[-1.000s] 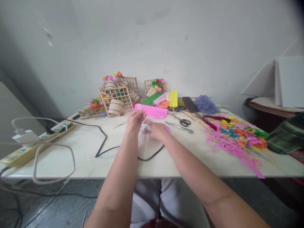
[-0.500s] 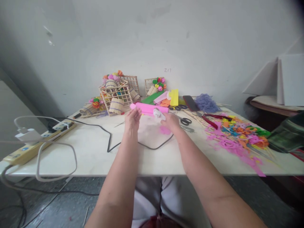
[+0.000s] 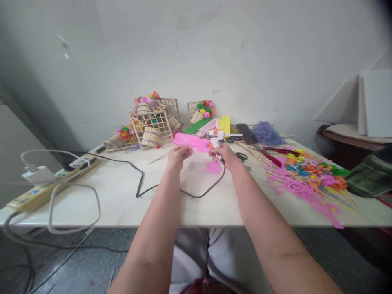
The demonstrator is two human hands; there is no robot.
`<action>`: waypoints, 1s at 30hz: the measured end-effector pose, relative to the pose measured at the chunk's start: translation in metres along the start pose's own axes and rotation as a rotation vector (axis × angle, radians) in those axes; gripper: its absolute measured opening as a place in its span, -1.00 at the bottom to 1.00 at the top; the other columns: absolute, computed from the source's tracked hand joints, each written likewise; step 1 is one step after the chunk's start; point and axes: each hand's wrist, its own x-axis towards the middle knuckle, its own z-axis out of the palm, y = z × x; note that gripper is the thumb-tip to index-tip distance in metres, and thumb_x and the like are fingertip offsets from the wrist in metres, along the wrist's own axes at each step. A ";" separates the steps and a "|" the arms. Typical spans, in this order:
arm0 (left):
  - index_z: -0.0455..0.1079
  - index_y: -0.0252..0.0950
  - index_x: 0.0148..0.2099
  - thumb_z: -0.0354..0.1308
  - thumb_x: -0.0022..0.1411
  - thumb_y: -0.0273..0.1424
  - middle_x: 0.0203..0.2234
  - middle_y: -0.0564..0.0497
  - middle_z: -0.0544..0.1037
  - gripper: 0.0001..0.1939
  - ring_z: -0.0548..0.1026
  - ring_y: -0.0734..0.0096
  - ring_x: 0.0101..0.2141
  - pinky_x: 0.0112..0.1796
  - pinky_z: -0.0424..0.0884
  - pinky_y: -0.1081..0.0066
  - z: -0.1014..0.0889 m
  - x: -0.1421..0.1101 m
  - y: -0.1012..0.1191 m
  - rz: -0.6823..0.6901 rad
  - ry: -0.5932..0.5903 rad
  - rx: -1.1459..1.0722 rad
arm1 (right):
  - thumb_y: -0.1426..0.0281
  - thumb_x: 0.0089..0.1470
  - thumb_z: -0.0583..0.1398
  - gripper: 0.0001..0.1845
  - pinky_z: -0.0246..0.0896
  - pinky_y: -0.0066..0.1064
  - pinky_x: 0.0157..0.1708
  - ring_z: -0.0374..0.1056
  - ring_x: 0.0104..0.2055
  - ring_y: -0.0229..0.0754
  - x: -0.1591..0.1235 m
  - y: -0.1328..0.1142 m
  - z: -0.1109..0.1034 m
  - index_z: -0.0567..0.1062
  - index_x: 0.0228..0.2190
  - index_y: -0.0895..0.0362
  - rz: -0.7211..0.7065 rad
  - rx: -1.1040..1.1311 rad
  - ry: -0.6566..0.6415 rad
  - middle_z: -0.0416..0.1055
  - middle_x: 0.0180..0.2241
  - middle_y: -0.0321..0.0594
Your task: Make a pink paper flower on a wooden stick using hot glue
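Note:
My right hand [image 3: 226, 156] is closed around the handle of a white glue gun [image 3: 217, 141]. The gun has orange parts, its nozzle points left, and a glue stick sticks out behind. A black cord [image 3: 196, 197] runs from it across the table. My left hand [image 3: 178, 157] is in a pinch left of the gun; whatever lies between its fingertips is too small to make out. Just beyond both hands is a rolled sheet of pink crepe paper [image 3: 191, 141]. Pink paper pieces [image 3: 213, 167] lie on the table below the gun.
Wooden lattice frames [image 3: 151, 122] with stick bundles and paper flowers stand back left. Black-handled scissors [image 3: 241, 156], red-handled pliers [image 3: 272, 155], a phone [image 3: 245, 132], purple yarn [image 3: 266, 132] and colourful scraps [image 3: 312, 171] are to the right. A power strip [image 3: 23, 200] lies at left.
The glue gun has turned from pointing toward the camera to lying sideways, nozzle left. My left hand has come slightly nearer and rightward, and the pink piece at its fingertips no longer shows clearly.

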 end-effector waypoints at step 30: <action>0.40 -0.44 -0.46 0.27 -0.16 -0.43 -0.56 -0.04 0.48 -0.82 0.43 0.54 -0.56 -0.47 0.37 0.52 -0.004 0.000 -0.011 -0.078 -0.141 0.059 | 0.03 -0.08 0.09 -0.55 -0.08 -0.52 -0.82 0.09 -0.80 -0.38 -0.007 -0.007 -0.004 0.35 -0.52 0.22 0.060 -0.121 -0.140 0.32 -0.70 -0.27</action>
